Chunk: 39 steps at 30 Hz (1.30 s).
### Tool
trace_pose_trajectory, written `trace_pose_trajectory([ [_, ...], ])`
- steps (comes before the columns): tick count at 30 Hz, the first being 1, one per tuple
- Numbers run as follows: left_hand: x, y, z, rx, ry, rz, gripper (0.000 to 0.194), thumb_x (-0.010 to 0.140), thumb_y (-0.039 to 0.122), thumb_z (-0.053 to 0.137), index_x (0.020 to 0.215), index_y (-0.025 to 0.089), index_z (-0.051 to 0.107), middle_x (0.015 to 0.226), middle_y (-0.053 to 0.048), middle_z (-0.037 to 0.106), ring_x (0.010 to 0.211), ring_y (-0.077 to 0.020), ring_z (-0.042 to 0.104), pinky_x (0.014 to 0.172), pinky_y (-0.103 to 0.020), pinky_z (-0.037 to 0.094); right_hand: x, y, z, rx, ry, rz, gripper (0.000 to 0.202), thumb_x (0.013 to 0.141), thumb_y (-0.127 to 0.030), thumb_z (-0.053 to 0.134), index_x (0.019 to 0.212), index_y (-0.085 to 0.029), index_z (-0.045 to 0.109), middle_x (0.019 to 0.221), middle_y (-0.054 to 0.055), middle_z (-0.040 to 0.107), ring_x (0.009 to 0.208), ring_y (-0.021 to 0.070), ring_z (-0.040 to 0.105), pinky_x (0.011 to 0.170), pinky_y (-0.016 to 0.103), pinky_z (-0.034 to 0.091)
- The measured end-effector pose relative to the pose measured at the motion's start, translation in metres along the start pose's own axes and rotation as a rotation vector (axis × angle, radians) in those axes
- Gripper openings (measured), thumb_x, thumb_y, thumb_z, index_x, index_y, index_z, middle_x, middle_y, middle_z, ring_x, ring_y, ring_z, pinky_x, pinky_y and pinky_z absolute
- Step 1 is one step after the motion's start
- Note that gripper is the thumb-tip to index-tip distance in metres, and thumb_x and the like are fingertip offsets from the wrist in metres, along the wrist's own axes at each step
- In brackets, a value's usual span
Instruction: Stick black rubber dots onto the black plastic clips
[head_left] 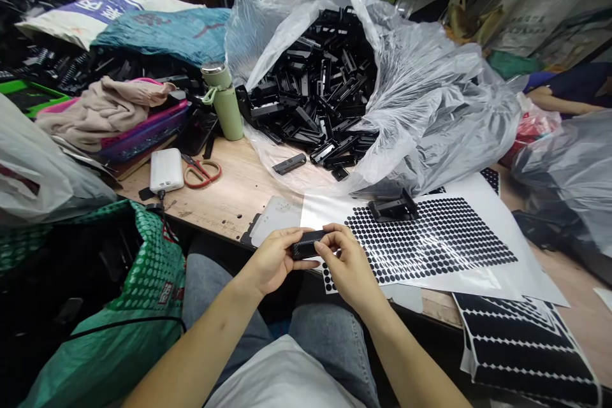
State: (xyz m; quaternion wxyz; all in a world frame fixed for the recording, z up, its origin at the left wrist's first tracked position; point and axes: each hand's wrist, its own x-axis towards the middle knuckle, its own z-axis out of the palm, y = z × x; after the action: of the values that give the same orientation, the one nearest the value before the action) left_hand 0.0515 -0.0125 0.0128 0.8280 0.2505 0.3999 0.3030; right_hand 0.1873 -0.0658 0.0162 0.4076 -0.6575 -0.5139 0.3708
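Note:
Between my two hands is a small black plastic part (306,244) with a textured face, held just over the table's front edge. My left hand (275,259) grips its left end, thumb on top and fingers below. My right hand (345,261) pinches the right end, its fingers covering that side. Just right of my hands lies a white sheet of round black stickers (430,236). Another black plastic part (393,208) rests on the sheet's upper edge. Behind, a big clear plastic bag (421,108) spills many black plastic parts (329,86) onto the table.
Left on the table (210,207) are red-handled scissors (201,173), a white power bank (166,170) with a cable and a green bottle (225,102). A green bag (119,312) hangs at lower left. Black sticker strips (526,344) overhang the right edge. Other people are partly visible behind.

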Motion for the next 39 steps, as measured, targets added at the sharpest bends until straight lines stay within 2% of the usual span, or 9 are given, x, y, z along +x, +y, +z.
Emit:
trace_pose_trajectory([
  [10,0.0,-0.005,-0.002,-0.009,-0.01,0.02,0.016,0.08,0.014,0.05,0.087,0.01,0.064,0.088,-0.012,0.065,0.081,-0.021,0.063,0.072,-0.043,0.053,-0.005,0.003,0.011,-0.107,0.092,-0.088,0.013,0.083,-0.031,0.047,0.076,-0.02,0.05,0.108,0.009,0.047,0.088,0.0177,0.051,0.078,0.033,0.041],
  [13,0.001,-0.004,-0.009,0.003,0.05,0.029,0.016,0.08,0.014,0.051,0.088,0.01,0.064,0.09,-0.013,0.067,0.083,-0.023,0.064,0.073,-0.042,0.054,0.011,0.025,0.001,-0.193,0.236,-0.07,0.018,0.081,-0.035,0.048,0.089,-0.02,0.047,0.102,0.009,0.05,0.081,0.0181,0.05,0.072,0.033,0.041],
  [15,0.003,-0.002,-0.016,0.016,0.109,0.036,0.017,0.081,0.014,0.05,0.089,0.009,0.064,0.089,-0.013,0.067,0.083,-0.0237,0.065,0.072,-0.041,0.054,0.03,0.045,-0.012,-0.292,0.288,0.013,0.018,0.083,-0.036,0.044,0.088,-0.02,0.048,0.092,0.007,0.054,0.076,0.0188,0.051,0.069,0.033,0.04],
  [19,0.004,0.003,-0.025,0.021,0.155,0.065,0.018,0.082,0.014,0.048,0.089,0.009,0.064,0.091,-0.013,0.068,0.084,-0.0235,0.065,0.075,-0.042,0.053,0.065,0.081,-0.034,-0.449,0.206,0.082,0.011,0.078,-0.027,0.047,0.076,-0.019,0.054,0.085,0.008,0.057,0.076,0.0209,0.053,0.071,0.034,0.038],
  [22,0.004,0.005,-0.026,0.009,0.149,0.072,0.018,0.082,0.015,0.049,0.089,0.01,0.064,0.093,-0.013,0.068,0.088,-0.0247,0.064,0.077,-0.044,0.052,0.078,0.091,-0.038,-0.456,0.192,0.1,0.005,0.072,-0.021,0.052,0.071,-0.018,0.055,0.084,0.01,0.057,0.073,0.0211,0.053,0.068,0.034,0.037],
  [25,0.004,0.006,-0.026,-0.007,0.143,0.056,0.018,0.081,0.014,0.049,0.089,0.009,0.064,0.09,-0.013,0.068,0.086,-0.0257,0.065,0.078,-0.045,0.052,0.076,0.084,-0.039,-0.451,0.172,0.114,0.01,0.071,-0.02,0.053,0.062,-0.018,0.053,0.075,0.009,0.057,0.069,0.0211,0.053,0.066,0.034,0.036],
  [28,0.005,0.007,-0.025,-0.017,0.128,0.047,0.018,0.081,0.015,0.049,0.088,0.009,0.065,0.091,-0.014,0.068,0.086,-0.0265,0.065,0.078,-0.046,0.052,0.059,0.058,-0.035,-0.39,0.13,0.088,0.015,0.077,-0.028,0.049,0.064,-0.02,0.052,0.072,0.005,0.057,0.068,0.0191,0.053,0.064,0.032,0.037],
  [33,0.007,0.006,-0.022,-0.023,0.089,0.057,0.018,0.081,0.013,0.049,0.087,0.008,0.065,0.092,-0.014,0.068,0.09,-0.0266,0.064,0.078,-0.045,0.052,0.025,0.01,-0.007,-0.073,0.003,-0.081,0.015,0.082,-0.031,0.045,0.073,-0.021,0.051,0.084,0.002,0.056,0.076,0.0158,0.052,0.069,0.029,0.04],
  [39,0.002,0.004,-0.019,-0.029,0.062,0.051,0.019,0.081,0.014,0.048,0.088,0.008,0.065,0.091,-0.015,0.068,0.089,-0.0284,0.064,0.076,-0.044,0.052,0.018,0.001,0.01,-0.037,0.041,-0.065,0.016,0.082,-0.027,0.045,0.068,-0.021,0.047,0.091,0.005,0.051,0.086,0.0177,0.05,0.078,0.033,0.04],
])
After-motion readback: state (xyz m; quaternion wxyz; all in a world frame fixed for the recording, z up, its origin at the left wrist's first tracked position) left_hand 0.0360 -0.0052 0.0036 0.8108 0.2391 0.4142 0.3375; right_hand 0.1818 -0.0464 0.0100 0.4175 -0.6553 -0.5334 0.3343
